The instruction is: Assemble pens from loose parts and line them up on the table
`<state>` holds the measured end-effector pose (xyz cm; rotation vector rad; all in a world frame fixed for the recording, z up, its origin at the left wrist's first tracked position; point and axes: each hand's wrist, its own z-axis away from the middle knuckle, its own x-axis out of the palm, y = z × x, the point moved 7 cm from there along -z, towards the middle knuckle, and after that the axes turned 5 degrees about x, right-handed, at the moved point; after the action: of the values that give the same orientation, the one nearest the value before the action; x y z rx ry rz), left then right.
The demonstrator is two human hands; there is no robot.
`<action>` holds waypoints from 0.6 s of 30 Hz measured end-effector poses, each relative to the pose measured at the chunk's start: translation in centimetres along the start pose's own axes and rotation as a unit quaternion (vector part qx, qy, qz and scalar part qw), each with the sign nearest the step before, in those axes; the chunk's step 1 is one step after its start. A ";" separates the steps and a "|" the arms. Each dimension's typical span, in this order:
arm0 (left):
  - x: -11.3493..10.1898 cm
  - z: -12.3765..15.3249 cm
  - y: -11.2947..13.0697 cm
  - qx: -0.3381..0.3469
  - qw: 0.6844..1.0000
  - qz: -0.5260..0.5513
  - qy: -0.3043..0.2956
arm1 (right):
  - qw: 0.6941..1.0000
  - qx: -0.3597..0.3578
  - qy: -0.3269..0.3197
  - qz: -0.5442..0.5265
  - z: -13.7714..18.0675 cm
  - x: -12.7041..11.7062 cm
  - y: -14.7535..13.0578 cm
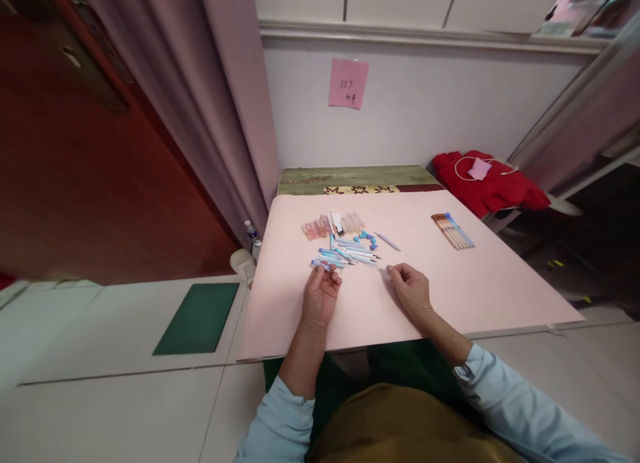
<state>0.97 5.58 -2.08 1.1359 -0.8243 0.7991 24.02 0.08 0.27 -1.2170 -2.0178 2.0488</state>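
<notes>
My left hand (321, 296) is at the near edge of a pile of pen parts, fingers curled, with a short blue pen piece (320, 265) at its fingertips. To its right, my right hand (411, 288) is closed in a pinch above the table; whatever is between thumb and forefinger is too small to make out. Ahead of both hands lie several blue and white pen barrels (353, 251). Small blue caps (367, 237) form a loose cluster behind them. A single lavender pen (387, 240) rests apart on the right.
Pinkish clear tubes (316, 228) and pale slim refills (355, 222) lie in rows farther back. On the right, brown and blue pens (453, 231) sit side by side. The pink-covered table (480, 296) faces a wall bearing a pink note (349, 83). Red cloth (485, 189) lies beyond its right corner.
</notes>
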 end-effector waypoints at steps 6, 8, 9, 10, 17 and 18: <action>-0.3 0.0 -0.1 -0.002 1.000 0.004 0.004 | 0.999 0.001 -0.013 0.031 0.2 0.2 0.4; -0.4 0.0 -0.1 -0.004 1.000 0.006 0.006 | 0.997 0.001 -0.033 0.065 0.3 0.5 0.3; -0.4 0.0 -0.1 -0.004 1.000 0.007 0.006 | 0.996 -0.001 -0.051 0.080 0.3 0.7 0.1; -0.5 0.0 -0.1 -0.004 1.000 0.007 0.007 | 0.993 -0.005 -0.071 0.090 0.3 1.1 -0.2; -0.4 0.0 0.0 -0.001 1.000 0.004 0.002 | 0.963 -0.165 -0.122 0.177 -1.6 4.7 -5.3; -0.5 0.0 0.0 0.001 1.000 0.002 0.003 | 0.955 -0.184 -0.117 0.198 -1.9 5.3 -5.8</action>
<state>0.74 5.57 -2.48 1.1336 -0.8215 0.8052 18.53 5.39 2.83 -1.6267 -2.5341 2.1248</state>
